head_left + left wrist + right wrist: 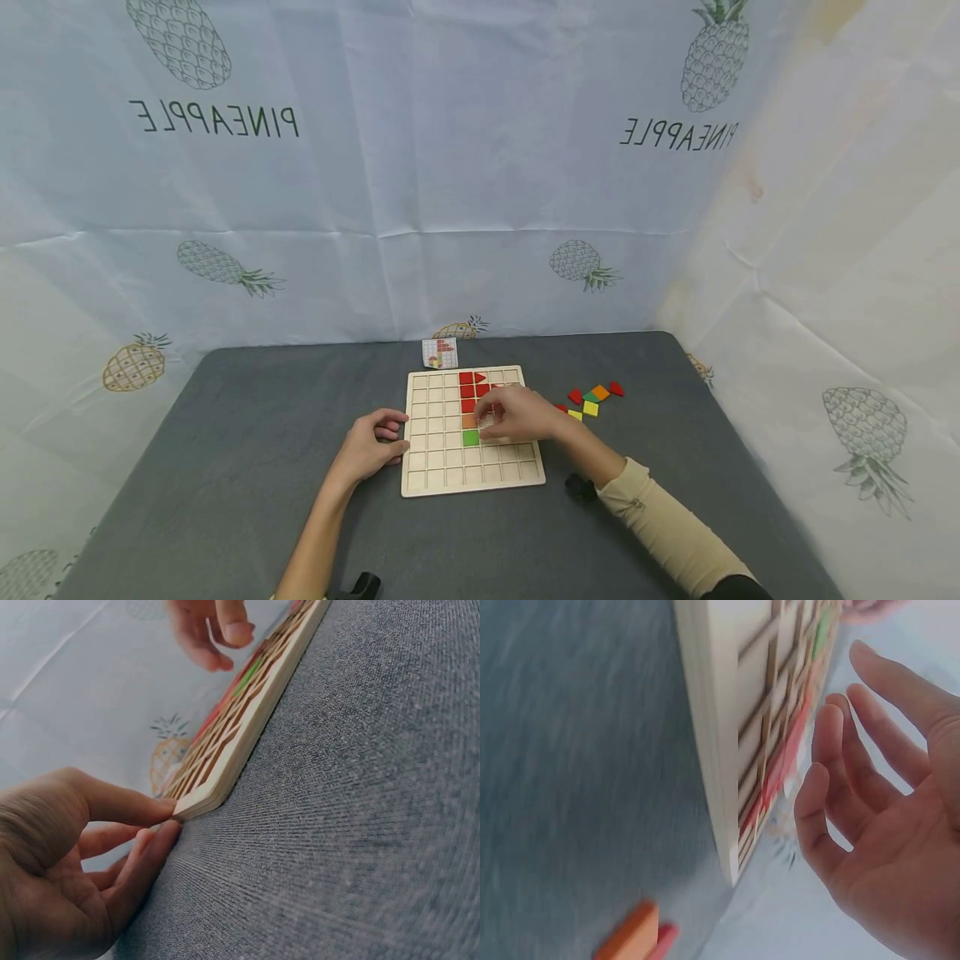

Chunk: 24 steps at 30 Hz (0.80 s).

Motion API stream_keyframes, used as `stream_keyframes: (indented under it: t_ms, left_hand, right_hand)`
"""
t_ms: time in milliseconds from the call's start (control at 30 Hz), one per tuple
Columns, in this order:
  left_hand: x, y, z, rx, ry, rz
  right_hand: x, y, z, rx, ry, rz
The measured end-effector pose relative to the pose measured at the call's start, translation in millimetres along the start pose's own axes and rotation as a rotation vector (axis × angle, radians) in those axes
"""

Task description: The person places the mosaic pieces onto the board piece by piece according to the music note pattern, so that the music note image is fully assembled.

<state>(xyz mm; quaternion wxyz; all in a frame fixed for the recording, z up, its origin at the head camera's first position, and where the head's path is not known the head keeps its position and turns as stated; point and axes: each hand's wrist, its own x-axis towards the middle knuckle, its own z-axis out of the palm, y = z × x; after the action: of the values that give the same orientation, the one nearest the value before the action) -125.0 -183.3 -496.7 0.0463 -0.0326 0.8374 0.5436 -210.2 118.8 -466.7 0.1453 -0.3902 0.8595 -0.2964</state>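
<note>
A square wooden grid board (437, 461) lies on the table, with a column of red tiles (467, 392), an orange tile (468, 421) and a green tile (470, 437) set in its cells. My left hand (367, 447) is at the board's left edge. In the left wrist view, its thumb and fingers (154, 844) pinch the near corner of the wood. Over the right half of the board hovers my right hand (517, 414), fingers loosely curved. The right wrist view shows its thumb (900, 686) apart from the other fingers with nothing between them.
Right of the board, several loose tiles (591, 408) in red, orange, green and yellow lie on the grey table (247, 467). A small pattern card (439, 353) sits behind the board. Near my right forearm is a black object (580, 487). A pineapple-printed cloth (480, 167) hangs behind.
</note>
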Motion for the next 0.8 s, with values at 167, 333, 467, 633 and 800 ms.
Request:
stream_keyframes:
  t_ms: [167,333,467,633,800]
  left_hand:
    - [0.4,-0.3,0.4,-0.001,-0.002,0.002]
    - [0.2,-0.5,0.0,0.0,0.001,-0.006]
    - [0.1,-0.5,-0.2,-0.004,-0.001,-0.008]
    - [0.1,-0.5,-0.3,-0.004,0.0,-0.011]
    - [-0.2,-0.1,-0.4,-0.003,-0.001,-0.011]
  right_hand:
    - [-15.1,12.7,-19.8,0.019,0.045,0.021]
    - [-34.0,28.6,-38.0,0.035,0.079,0.05]
    - [-51.4,40.1,-50.1,0.071,0.088,0.093]
    - [-71.1,53.7,-58.8,0.08,0.085,0.117]
    - [-87.3,66.8,-59.0,0.076,0.057,0.133]
